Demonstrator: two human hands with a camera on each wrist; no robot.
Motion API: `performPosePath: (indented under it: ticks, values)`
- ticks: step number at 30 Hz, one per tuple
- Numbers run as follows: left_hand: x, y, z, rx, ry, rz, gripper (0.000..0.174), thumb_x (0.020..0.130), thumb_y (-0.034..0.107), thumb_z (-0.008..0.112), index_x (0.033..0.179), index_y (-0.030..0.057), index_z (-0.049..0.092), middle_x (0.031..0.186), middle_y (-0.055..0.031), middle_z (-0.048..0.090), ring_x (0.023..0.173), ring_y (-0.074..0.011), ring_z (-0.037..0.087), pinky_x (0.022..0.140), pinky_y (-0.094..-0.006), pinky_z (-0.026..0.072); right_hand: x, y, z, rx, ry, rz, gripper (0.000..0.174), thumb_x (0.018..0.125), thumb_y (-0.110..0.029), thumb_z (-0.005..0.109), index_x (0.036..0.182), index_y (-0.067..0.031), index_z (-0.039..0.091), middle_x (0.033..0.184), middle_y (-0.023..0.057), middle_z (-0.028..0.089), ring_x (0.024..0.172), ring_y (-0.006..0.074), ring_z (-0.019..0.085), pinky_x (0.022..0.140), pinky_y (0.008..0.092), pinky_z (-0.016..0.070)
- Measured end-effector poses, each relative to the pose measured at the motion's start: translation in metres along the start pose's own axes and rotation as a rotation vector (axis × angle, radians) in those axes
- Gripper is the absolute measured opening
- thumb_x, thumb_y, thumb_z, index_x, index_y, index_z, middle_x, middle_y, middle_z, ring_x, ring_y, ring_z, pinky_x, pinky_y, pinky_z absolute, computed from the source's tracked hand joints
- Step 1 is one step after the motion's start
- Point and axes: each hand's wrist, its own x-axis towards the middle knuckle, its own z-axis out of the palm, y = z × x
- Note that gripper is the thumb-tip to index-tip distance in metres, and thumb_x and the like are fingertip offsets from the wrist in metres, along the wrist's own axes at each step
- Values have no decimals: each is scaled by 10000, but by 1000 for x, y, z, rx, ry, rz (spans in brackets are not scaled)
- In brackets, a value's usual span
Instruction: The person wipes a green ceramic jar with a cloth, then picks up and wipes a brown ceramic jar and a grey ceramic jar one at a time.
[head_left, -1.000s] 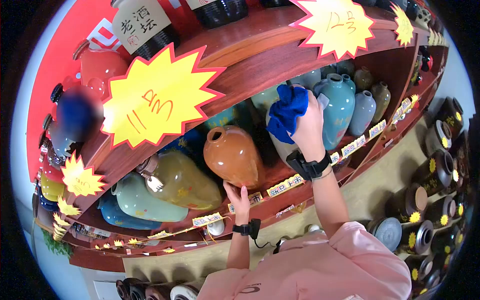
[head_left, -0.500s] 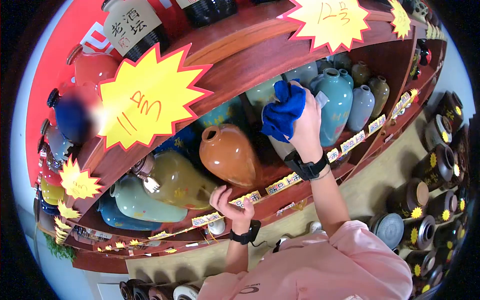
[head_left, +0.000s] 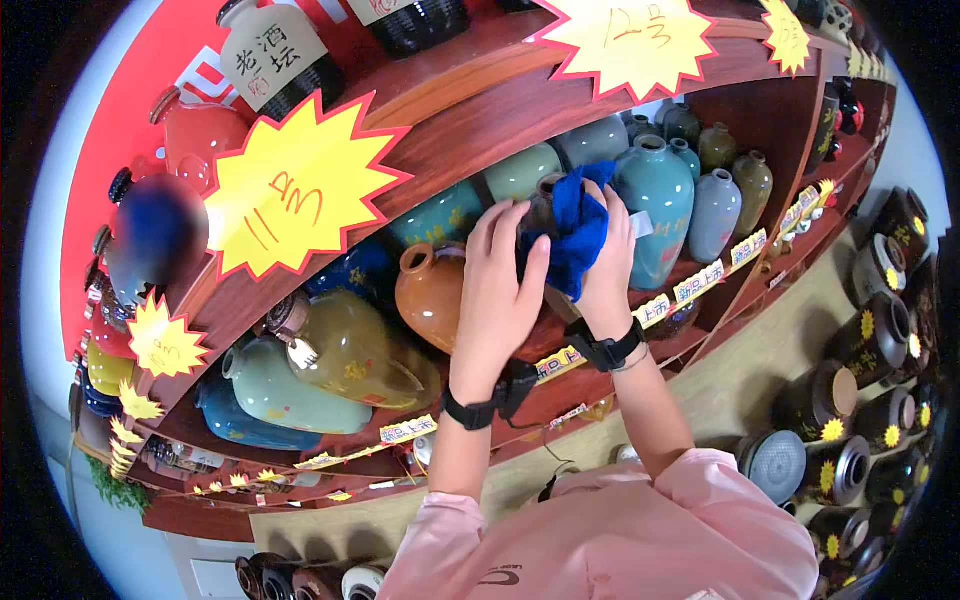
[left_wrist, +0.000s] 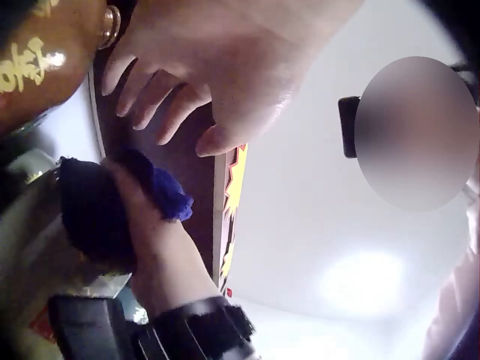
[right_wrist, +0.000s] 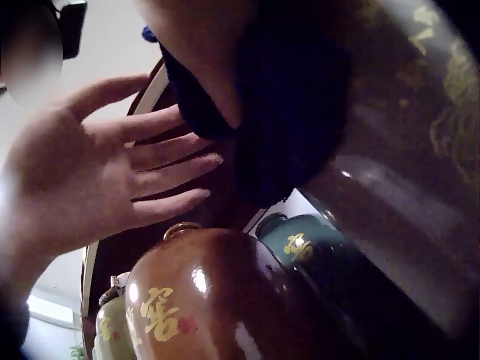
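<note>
My right hand grips a blue cloth and holds it against a greyish glazed vase, which the cloth and hands mostly hide in the head view. In the right wrist view that vase fills the right side, with the cloth against it. My left hand is raised in front of the shelf, its fingers spread and reaching towards the same vase, nothing in its grasp. Behind the left hand stands an orange-brown vase, partly covered by it; in the right wrist view its gold lettering shows.
To the right stand a turquoise vase and a pale blue vase. An olive jar and a mint-green vase are on the left. Yellow star-shaped sign hangs on the upper shelf edge. Dark jars line the floor.
My left hand has left the base of the orange-brown vase and moved up and right to beside the cloth. My right hand keeps the cloth on the greyish vase, shifting slightly.
</note>
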Motion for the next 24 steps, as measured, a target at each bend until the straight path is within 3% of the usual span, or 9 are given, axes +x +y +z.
performPosePath:
  ticks: [7,9,11,12,15,16,20,24]
  values:
    - [40,-15,3,54,-223,40,399,980,180,500,1322,-25,487,1311,-252,529,1231,-393,499,1059,-402,378,-17,4,2,15,38,92,662,814,-289,661,1378,-43,416,1356,293,421,1216,457,444,1004,485,366]
    - [47,-22,7,47,-257,82,381,978,172,501,1302,-29,512,1306,-251,541,1226,-391,508,1055,-397,385,-26,15,10,18,65,114,776,744,-307,746,1387,-39,405,1349,282,430,1204,447,466,998,480,396]
    - [49,-26,12,61,-270,108,353,974,160,503,1272,-23,549,1295,-248,556,1208,-390,527,1040,-396,402,-33,19,15,47,133,110,854,685,-285,808,1384,-21,393,1322,262,453,1170,431,506,977,470,430]
    - [50,-26,13,67,-276,119,340,972,155,505,1257,-20,568,1289,-246,563,1200,-389,536,1033,-395,410,-36,18,13,52,126,135,879,677,-240,810,1396,-14,360,1318,249,451,1154,418,500,975,463,421]
    - [50,-23,13,54,-259,112,308,965,145,515,1217,-3,610,1274,-233,580,1172,-389,561,1006,-396,438,-45,12,7,244,155,199,917,698,-310,817,1423,-22,334,1282,228,472,1169,397,489,1006,449,405]
    - [51,-23,13,58,-258,117,303,963,143,517,1210,-2,615,1269,-233,584,1165,-388,566,1001,-395,443,-50,16,9,166,141,164,954,677,-270,836,1427,-9,306,1253,193,475,1143,359,502,1001,427,411]
    - [51,-28,15,67,-227,175,276,955,158,527,1151,0,641,1225,-233,606,1094,-400,593,943,-421,478,-52,10,-3,278,82,223,924,655,-184,839,1404,-7,328,1259,162,468,1146,307,504,998,394,411]
    - [52,-30,16,63,-202,202,261,946,171,543,1105,0,660,1194,-236,618,1051,-405,607,906,-437,494,-69,11,-6,367,52,357,891,660,-190,842,1379,-4,348,1244,148,476,1148,286,505,1002,386,414]
